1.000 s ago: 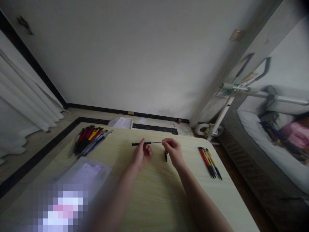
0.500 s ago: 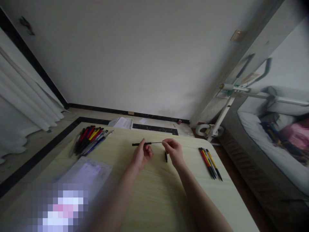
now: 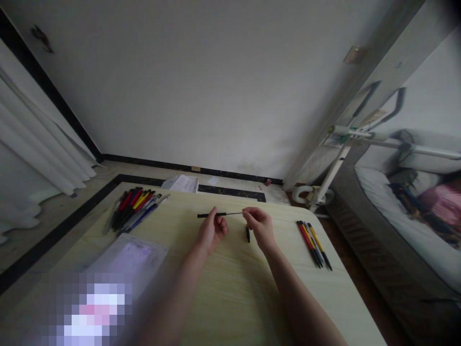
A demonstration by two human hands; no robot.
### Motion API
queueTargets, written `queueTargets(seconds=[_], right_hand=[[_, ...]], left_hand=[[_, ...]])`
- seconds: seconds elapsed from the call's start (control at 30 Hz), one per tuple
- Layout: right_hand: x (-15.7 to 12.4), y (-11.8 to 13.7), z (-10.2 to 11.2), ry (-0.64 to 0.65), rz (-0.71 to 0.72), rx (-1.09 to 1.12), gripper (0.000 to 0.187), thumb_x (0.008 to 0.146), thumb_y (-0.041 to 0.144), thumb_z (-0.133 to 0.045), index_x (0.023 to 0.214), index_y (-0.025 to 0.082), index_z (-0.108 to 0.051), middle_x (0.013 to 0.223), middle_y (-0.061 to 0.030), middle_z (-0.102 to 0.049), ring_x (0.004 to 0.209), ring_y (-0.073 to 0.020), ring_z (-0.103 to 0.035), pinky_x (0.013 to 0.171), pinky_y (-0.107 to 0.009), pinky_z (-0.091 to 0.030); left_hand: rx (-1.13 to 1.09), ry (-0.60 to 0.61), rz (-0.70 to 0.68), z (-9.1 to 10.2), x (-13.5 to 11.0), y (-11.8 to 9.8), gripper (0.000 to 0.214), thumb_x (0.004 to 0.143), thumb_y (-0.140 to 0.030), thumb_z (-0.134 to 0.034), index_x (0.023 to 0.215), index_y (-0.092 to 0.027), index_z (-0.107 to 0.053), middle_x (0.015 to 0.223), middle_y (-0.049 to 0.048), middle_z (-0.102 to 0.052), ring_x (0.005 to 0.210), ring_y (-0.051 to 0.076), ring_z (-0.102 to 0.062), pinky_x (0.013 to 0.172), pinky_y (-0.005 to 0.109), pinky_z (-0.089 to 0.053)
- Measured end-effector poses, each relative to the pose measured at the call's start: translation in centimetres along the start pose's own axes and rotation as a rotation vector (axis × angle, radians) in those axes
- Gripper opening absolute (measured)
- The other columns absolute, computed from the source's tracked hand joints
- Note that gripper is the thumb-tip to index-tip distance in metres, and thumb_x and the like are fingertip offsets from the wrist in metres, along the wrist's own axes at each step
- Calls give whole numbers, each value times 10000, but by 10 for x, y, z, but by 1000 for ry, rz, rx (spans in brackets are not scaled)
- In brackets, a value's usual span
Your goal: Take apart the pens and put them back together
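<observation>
Head view, from the near edge: both forearms (image 3: 295, 288) enter cut off by the frame, over a pale wooden table (image 3: 230, 307). At near left, coarse square blocks blot out part of the scene, and just past them lies a translucent sleeve (image 3: 137, 252) whose contents are too blurred to read. At right, well apart from the hands, a row of pens (image 3: 313, 244) lies side by side, aslant from far left to near right. Below the right hand (image 3: 261, 226) is a short black piece (image 3: 248, 235), its long axis running near to far; its far end is hidden by the fingers, so whether they touch it cannot be told. Farther in, the left hand (image 3: 212, 233) grips a black barrel (image 3: 221, 214) under the thumb, its other fingers curled, while the right hand pinches the far right tip of a thin rod (image 3: 234, 213). Barrel and rod share one nearly level left-to-right line, the rod leading from the barrel's right end to the right fingertips, which cover its tip; how deep the rod sits in the barrel is hidden. At far left a loose heap of pens (image 3: 131, 209) overlaps too much to count. Beyond the table, a white box (image 3: 195, 185) shows only in part before the wall (image 3: 223, 105).
</observation>
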State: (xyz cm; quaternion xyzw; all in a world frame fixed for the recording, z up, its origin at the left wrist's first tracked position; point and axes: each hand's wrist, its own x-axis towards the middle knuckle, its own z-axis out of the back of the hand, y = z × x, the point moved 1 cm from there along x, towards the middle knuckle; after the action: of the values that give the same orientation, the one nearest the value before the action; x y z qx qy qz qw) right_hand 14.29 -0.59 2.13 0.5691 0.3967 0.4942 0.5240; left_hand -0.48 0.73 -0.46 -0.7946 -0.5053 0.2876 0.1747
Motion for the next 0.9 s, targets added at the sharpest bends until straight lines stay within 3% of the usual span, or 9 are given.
queueTargets(seconds=[0.9], right_hand=[[-1, 2, 1, -30, 42, -73, 240, 686, 368, -604, 775, 148, -636, 639, -29, -588, 503, -99, -462, 415, -207, -335]], left_hand=[[-17, 14, -5, 2, 1, 1, 359, 682, -447, -560, 534, -176, -377, 479, -37, -410, 407, 83, -410, 437, 236, -316]])
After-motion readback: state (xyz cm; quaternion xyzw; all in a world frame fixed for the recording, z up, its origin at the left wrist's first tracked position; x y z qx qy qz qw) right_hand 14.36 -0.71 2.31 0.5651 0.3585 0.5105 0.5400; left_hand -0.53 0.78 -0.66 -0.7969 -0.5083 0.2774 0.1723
